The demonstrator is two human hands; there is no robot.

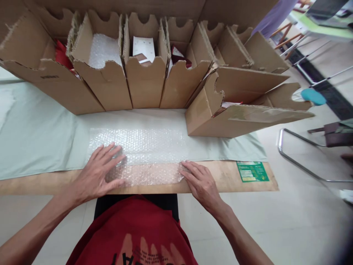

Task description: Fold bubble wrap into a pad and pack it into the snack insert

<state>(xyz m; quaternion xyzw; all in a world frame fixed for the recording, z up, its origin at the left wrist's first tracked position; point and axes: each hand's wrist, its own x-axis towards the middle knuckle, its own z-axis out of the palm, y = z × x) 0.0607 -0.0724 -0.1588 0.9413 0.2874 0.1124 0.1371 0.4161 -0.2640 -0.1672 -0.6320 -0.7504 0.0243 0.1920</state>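
A clear sheet of bubble wrap [149,147] lies flat at the table's front edge, partly on the pale green cloth and partly on bare wood. My left hand [100,169] rests on its left end, palm down with the fingers spread. At the right end, my right hand [201,180] touches the sheet's near corner; its fingers lie close together, and the thumb side is partly hidden. Whether that corner is pinched between fingers and thumb does not show clearly.
Several open cardboard bins stand in a row behind; one holds folded bubble wrap [104,49], another white cards [143,48]. A separate cardboard bin [204,117] angles in at the right. A green label [253,171] lies on the wooden edge. A metal-framed chair [298,162] stands beyond.
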